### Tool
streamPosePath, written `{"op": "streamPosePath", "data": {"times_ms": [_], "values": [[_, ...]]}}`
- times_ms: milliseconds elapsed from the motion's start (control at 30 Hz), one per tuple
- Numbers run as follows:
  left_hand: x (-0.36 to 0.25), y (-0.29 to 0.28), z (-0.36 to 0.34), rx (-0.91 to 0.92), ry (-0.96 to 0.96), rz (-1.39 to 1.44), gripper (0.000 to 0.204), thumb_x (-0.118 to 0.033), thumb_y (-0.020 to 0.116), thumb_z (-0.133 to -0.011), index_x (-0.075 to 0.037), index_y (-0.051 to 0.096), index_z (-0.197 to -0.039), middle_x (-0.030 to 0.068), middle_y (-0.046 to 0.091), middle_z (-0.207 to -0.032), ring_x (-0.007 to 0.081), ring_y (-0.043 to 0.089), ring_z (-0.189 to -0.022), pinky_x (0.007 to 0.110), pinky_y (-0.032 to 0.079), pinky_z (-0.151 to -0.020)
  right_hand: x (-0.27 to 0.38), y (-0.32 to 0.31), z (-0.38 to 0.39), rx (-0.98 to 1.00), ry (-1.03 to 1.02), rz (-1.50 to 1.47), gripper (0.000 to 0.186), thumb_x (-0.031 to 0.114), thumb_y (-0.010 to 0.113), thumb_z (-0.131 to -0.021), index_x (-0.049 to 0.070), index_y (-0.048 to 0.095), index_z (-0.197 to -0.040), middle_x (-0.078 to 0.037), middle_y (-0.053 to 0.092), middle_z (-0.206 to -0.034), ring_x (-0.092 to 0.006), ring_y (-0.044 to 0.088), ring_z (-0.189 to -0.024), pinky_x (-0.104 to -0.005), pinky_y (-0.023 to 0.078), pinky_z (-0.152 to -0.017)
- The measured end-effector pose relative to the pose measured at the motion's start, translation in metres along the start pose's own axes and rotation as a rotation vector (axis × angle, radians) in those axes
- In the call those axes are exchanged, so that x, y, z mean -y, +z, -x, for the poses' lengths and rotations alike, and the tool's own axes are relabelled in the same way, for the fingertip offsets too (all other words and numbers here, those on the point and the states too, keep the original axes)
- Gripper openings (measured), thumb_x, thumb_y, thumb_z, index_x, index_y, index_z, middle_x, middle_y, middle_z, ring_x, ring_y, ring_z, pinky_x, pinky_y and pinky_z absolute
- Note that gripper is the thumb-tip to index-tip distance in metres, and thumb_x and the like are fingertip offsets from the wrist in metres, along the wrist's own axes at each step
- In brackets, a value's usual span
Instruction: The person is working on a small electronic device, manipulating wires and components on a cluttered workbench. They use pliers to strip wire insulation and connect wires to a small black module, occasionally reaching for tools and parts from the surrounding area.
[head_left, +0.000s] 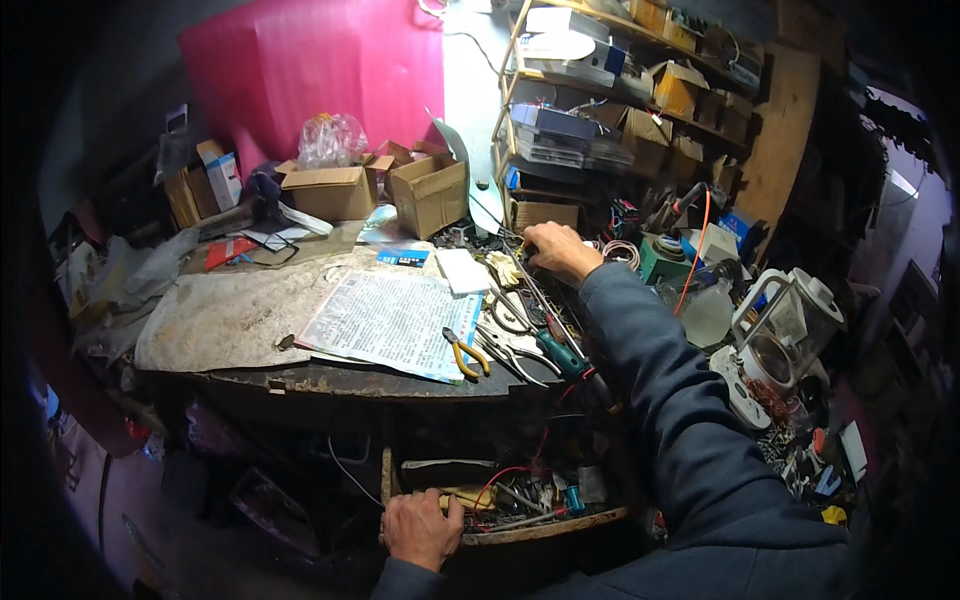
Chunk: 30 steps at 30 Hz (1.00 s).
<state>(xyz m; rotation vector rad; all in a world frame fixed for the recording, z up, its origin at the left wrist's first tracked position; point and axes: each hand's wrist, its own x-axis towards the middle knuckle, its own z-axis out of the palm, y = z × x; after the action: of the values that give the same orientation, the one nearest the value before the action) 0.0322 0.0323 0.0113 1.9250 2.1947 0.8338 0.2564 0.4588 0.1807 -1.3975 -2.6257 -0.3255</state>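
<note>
Fingers of your left hand (424, 530) are bent over the near left corner of the open drawer (575, 527), below the workbench's near edge; their tips are hidden, so how firmly they grip it cannot be told. Your right hand (563, 252) reaches into clutter at the bench's far right, fingers partly curled; whether they have hold of anything is not clear. A red wire (545, 445) rises out of the drawer toward the bench, so shutting the drawer could pinch it, and pulling further could drag it. Your right sleeve (650, 350) passes close to the green-handled screwdriver (561, 352) and could catch it. The yellow-handled cutters (467, 355) lie near the bench's near edge, where a jolt might tip them off. Count two hands, one drawer, one such screwdriver, one pair of those cutters, one large printed sheet (390, 318) and one blue card (403, 258); the drawer's small parts are too jumbled to number.
</note>
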Motion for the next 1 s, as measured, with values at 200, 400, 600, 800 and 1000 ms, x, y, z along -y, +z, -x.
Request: {"op": "streamPosePath", "data": {"times_ms": [200, 400, 600, 800, 1000], "values": [[-0.001, 0.006, -0.002, -0.008, 0.037, 0.010, 0.032, -0.031, 0.066, -0.082, -0.001, 0.068, -0.073, 0.0178, 0.070, -0.073, 0.0335, 0.066, -0.073, 0.043, 0.051, -0.083, -0.046, 0.002, 0.010, -0.150, 0.294, 0.058, 0.032, 0.014, 0.067, -0.079, 0.007, 0.065, -0.110, -0.023, 0.071, -0.104, -0.0398, 0.068, -0.105, -0.0511, 0.055, -0.087], [0.000, 0.006, -0.002, 0.012, 0.033, 0.006, 0.031, -0.030, 0.067, -0.081, -0.001, 0.068, -0.072, 0.0177, 0.069, -0.072, 0.0343, 0.066, -0.073, 0.044, 0.051, -0.082, -0.052, 0.002, 0.017, -0.153, 0.349, -0.007, 0.028, 0.015, 0.066, -0.078, 0.014, 0.076, -0.105, -0.018, 0.073, -0.106, -0.0384, 0.068, -0.106, -0.0489, 0.055, -0.088], [0.000, 0.006, -0.001, -0.012, 0.035, 0.005, 0.031, -0.030, 0.067, -0.082, -0.001, 0.068, -0.072, 0.0173, 0.070, -0.072, 0.0344, 0.067, -0.073, 0.043, 0.051, -0.081, -0.031, 0.006, 0.006, -0.078, 0.099, 0.157, 0.036, 0.011, 0.061, -0.089, 0.035, 0.079, -0.108, -0.006, 0.061, -0.116, -0.0276, 0.052, -0.119, -0.0454, 0.041, -0.098], [-0.004, 0.001, -0.003, 0.062, 0.010, -0.009, 0.030, -0.030, 0.066, -0.082, -0.001, 0.069, -0.073, 0.0174, 0.070, -0.073, 0.0340, 0.067, -0.074, 0.043, 0.050, -0.081, -0.026, 0.011, -0.008, -0.074, -0.026, 0.321, 0.020, 0.025, 0.062, -0.088, 0.027, 0.080, -0.097, -0.005, 0.065, -0.107, -0.0267, 0.056, -0.110, -0.0483, 0.042, -0.092], [0.001, 0.003, -0.001, 0.039, 0.004, 0.000, 0.030, -0.029, 0.066, -0.082, 0.000, 0.071, -0.077, 0.0176, 0.070, -0.074, 0.0335, 0.066, -0.074, 0.042, 0.050, -0.081, 0.025, 0.005, -0.028, 0.026, -0.066, -0.213, 0.041, 0.049, 0.062, -0.092, 0.013, 0.077, -0.104, -0.012, 0.071, -0.115, -0.0345, 0.065, -0.108, -0.0509, 0.050, -0.089]]}}
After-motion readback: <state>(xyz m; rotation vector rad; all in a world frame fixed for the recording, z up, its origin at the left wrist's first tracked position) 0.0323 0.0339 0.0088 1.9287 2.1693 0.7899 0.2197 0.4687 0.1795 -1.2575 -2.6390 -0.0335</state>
